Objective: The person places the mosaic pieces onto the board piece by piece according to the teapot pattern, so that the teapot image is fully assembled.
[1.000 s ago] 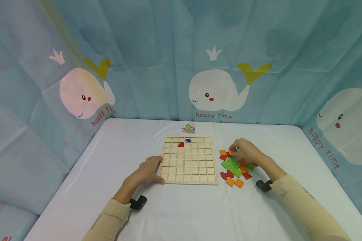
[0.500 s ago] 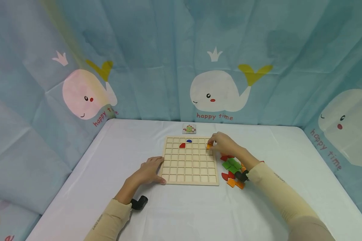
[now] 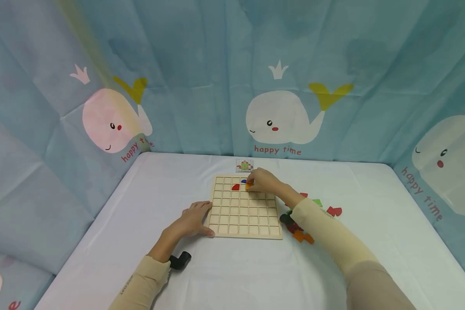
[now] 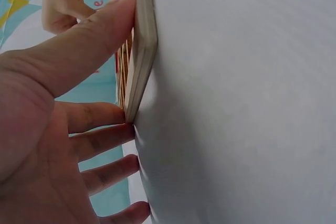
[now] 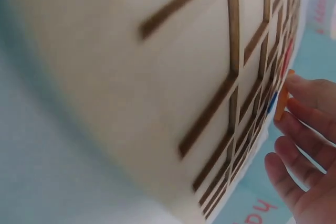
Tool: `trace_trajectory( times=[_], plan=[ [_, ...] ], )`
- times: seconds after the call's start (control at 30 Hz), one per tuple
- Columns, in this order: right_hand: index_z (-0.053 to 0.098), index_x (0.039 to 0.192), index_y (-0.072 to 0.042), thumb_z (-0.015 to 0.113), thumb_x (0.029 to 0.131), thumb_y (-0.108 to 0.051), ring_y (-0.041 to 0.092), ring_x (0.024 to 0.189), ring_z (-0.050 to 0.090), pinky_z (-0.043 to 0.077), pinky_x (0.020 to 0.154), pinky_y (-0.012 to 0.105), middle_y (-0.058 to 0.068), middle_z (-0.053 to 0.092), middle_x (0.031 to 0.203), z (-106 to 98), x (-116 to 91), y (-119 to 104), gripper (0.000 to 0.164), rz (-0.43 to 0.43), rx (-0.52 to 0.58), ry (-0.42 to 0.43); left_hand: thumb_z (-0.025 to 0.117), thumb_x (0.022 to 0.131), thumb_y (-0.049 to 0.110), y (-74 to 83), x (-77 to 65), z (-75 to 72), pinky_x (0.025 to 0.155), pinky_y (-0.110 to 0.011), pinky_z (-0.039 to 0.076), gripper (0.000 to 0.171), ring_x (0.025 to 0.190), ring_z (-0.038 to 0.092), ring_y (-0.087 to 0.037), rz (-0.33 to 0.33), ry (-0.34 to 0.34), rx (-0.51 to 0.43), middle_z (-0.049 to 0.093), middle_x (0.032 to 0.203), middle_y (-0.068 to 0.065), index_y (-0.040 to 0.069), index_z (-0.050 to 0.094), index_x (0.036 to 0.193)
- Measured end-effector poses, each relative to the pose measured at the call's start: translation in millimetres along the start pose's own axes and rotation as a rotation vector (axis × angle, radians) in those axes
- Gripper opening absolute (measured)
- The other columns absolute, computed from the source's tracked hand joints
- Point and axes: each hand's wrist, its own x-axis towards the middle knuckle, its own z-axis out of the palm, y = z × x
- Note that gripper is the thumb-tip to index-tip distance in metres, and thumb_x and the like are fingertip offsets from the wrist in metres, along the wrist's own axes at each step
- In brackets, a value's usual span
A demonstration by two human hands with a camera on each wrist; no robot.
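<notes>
A square wooden grid board (image 3: 244,219) lies on the white table. My left hand (image 3: 193,218) rests at its near left corner, thumb on the edge and straight fingers spread along the side, as the left wrist view (image 4: 94,129) shows. My right hand (image 3: 264,181) pinches an orange square tile (image 5: 283,100) between thumb and fingers, close over the board's far rows. A blue half-round tile (image 3: 243,181) sits just beyond it, partly covered by the fingers. To its left, a red quarter-round tile (image 3: 236,187) occupies a cell.
Right of the board is a loose pile of red, green and orange tiles (image 3: 298,235), partly hidden under the right forearm. More red tiles (image 3: 334,211) lie further right. Behind the board is a small picture card (image 3: 244,165). A whale-print curtain (image 3: 201,86) hangs behind the table.
My right hand has picked up an orange tile from the pile and carried it left over the board, to beside the blue tile. The left hand has stayed at the board's corner.
</notes>
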Motion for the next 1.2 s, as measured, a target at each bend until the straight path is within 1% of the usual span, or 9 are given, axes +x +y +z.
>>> trace_trajectory(
  times=[0.13,0.3,0.43,0.7,0.83,0.97,1.07,1.17,1.2],
  plan=[
    [0.075,0.104,-0.004,0.071,0.088,-0.018,0.022,0.095,0.062,0.051,0.089,0.037,0.008,0.071,0.101,4,11,-9,0.021,-0.005,-0.009,-0.026,0.087,0.07,0.032,1.3,-0.3,-0.6,0.109,-0.064,0.028,0.096,0.143,0.029,-0.04,0.0,-0.005,-0.003,0.037,0.154,-0.018,0.002,0.038,0.148],
    [0.075,0.104,-0.005,0.07,0.089,-0.017,0.02,0.092,0.063,0.052,0.084,0.035,0.008,0.072,0.102,6,20,-16,0.02,0.01,-0.01,-0.05,0.086,0.071,0.032,2.7,-1.1,-1.1,0.11,-0.064,0.027,0.096,0.144,0.028,-0.04,-0.006,-0.009,-0.011,0.036,0.155,-0.018,0.002,0.038,0.148],
    [0.075,0.102,-0.005,0.07,0.089,-0.016,0.018,0.089,0.063,0.054,0.08,0.033,0.007,0.073,0.098,8,22,-16,0.017,0.024,-0.015,-0.07,0.086,0.071,0.032,3.2,-1.5,-0.8,0.111,-0.064,0.027,0.095,0.144,0.028,-0.04,-0.005,-0.013,-0.015,0.035,0.155,-0.018,0.002,0.038,0.148],
    [0.076,0.099,-0.004,0.071,0.088,-0.013,0.02,0.089,0.064,0.054,0.082,0.035,0.007,0.073,0.096,9,20,-17,0.015,0.017,0.001,-0.052,0.086,0.071,0.032,0.3,-0.4,0.1,0.11,-0.064,0.027,0.096,0.144,0.029,-0.039,0.0,-0.006,-0.002,0.035,0.155,-0.017,0.003,0.038,0.148],
    [0.076,0.098,-0.004,0.071,0.087,-0.013,0.022,0.092,0.064,0.054,0.084,0.035,0.008,0.072,0.097,9,19,-16,0.015,0.033,-0.004,-0.056,0.086,0.07,0.033,-1.4,1.0,1.7,0.11,-0.064,0.028,0.096,0.144,0.029,-0.039,0.004,-0.004,-0.002,0.036,0.155,-0.017,0.004,0.038,0.148],
    [0.076,0.101,-0.004,0.07,0.089,-0.014,0.023,0.096,0.064,0.054,0.087,0.036,0.009,0.071,0.101,9,17,-14,0.017,0.025,-0.007,-0.06,0.086,0.07,0.033,-1.3,1.4,2.3,0.11,-0.063,0.028,0.096,0.144,0.029,-0.039,0.001,-0.005,-0.007,0.036,0.155,-0.016,0.004,0.038,0.148],
    [0.076,0.102,-0.003,0.068,0.09,-0.015,0.024,0.095,0.064,0.054,0.087,0.038,0.01,0.071,0.1,5,12,-10,0.018,-0.004,-0.001,-0.027,0.086,0.071,0.033,-1.1,1.3,2.1,0.11,-0.063,0.028,0.096,0.144,0.029,-0.039,0.004,-0.006,-0.003,0.036,0.155,-0.016,0.004,0.038,0.148],
    [0.075,0.102,-0.002,0.068,0.09,-0.014,0.025,0.093,0.065,0.054,0.085,0.039,0.011,0.071,0.098,-6,2,-4,0.018,-0.028,0.009,0.021,0.086,0.071,0.033,-0.8,0.3,0.8,0.109,-0.063,0.029,0.095,0.144,0.029,-0.039,0.005,-0.003,0.002,0.036,0.155,-0.016,0.003,0.039,0.148],
    [0.075,0.101,-0.001,0.068,0.09,-0.014,0.025,0.093,0.065,0.054,0.085,0.039,0.011,0.071,0.098,-10,-2,-3,0.018,-0.022,0.02,0.029,0.086,0.071,0.032,-0.7,-0.1,0.2,0.109,-0.063,0.029,0.095,0.144,0.029,-0.039,0.003,-0.004,0.003,0.036,0.155,-0.016,0.003,0.039,0.148]
  ],
)
